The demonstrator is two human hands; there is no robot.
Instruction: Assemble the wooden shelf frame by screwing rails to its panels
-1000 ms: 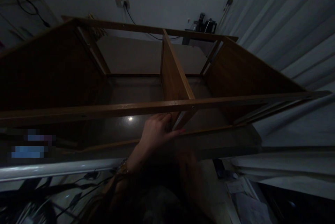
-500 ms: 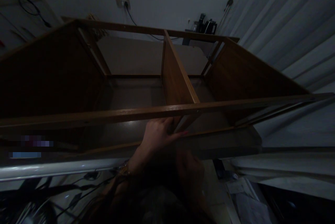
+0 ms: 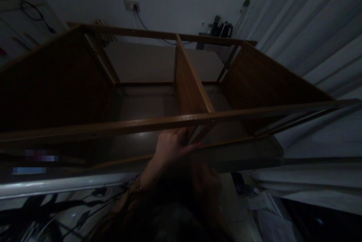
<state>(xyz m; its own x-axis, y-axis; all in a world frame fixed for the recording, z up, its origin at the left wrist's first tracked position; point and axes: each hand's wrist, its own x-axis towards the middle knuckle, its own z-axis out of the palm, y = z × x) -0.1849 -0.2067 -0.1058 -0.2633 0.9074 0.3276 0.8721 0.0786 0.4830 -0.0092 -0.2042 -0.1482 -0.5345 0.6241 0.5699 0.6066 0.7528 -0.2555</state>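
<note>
A brown wooden cabinet frame [image 3: 158, 121] with an open top spans the view, split by a wooden divider [image 3: 192, 80]. Below its front rail, my left hand [image 3: 169, 146] grips the frame at the divider's front end. The fingers reach inside and are partly hidden; the thumb extends across the front to the right. My right hand [image 3: 207, 179] is lower, in front of the base and close to my body. Its fingers look curled in, but the dark hides whether they hold anything.
A white curtain [image 3: 311, 46] hangs along the right. Behind the frame are a wall socket [image 3: 131, 5] with a black plug and a dark kettle [image 3: 226, 29]. Cables [image 3: 85, 215] lie at lower left; papers [image 3: 273, 223] are at lower right. A metal bar [image 3: 70, 183] crosses the left front.
The view has shifted very slightly. My left hand keeps its place on the frame, and my right hand remains curled at nearly the same spot.
</note>
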